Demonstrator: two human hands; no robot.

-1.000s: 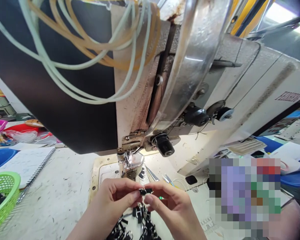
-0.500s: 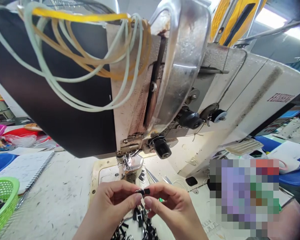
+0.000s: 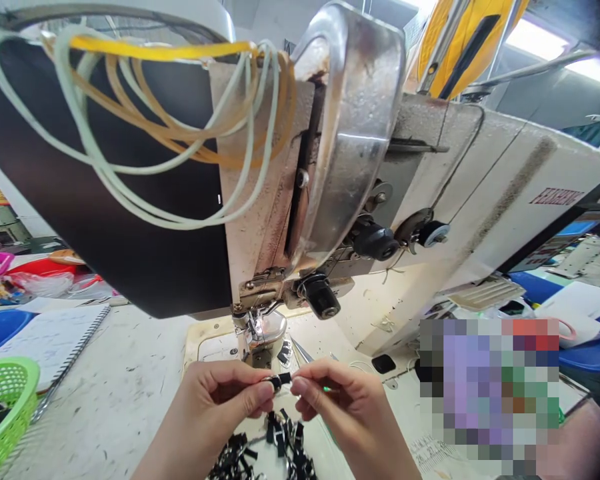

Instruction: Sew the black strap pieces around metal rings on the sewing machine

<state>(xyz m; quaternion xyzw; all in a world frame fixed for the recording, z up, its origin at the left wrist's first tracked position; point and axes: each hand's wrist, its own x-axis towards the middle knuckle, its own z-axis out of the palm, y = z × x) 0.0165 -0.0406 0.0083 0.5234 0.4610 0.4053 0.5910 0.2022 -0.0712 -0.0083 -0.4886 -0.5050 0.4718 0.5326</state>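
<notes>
Between the thumb and index finger of my left hand (image 3: 230, 393) is a small black strap piece (image 3: 284, 379) with a shiny metal buckle at its left end. My right hand (image 3: 330, 393) has its thumb and fingertips pinched together at the strap's right end. Both hands are in front of the sewing machine's presser foot (image 3: 260, 331). Under my wrists lies a heap of similar black strap pieces with metal buckles (image 3: 237, 457). Another black strap piece (image 3: 283, 352) lies beside the needle area.
The sewing machine head (image 3: 260, 200) fills the upper view, with pale looped cords (image 3: 180, 220) hanging on it. On the left are a green basket (image 3: 25, 413) and a spiral notebook (image 3: 65, 340). Scissors (image 3: 305, 353) lie behind my right hand. Blue bins (image 3: 590, 340) stand right.
My hands have drawn slightly apart, so more of the black strap shows between them. The left hand has shifted a little left; the view has tilted slightly.
</notes>
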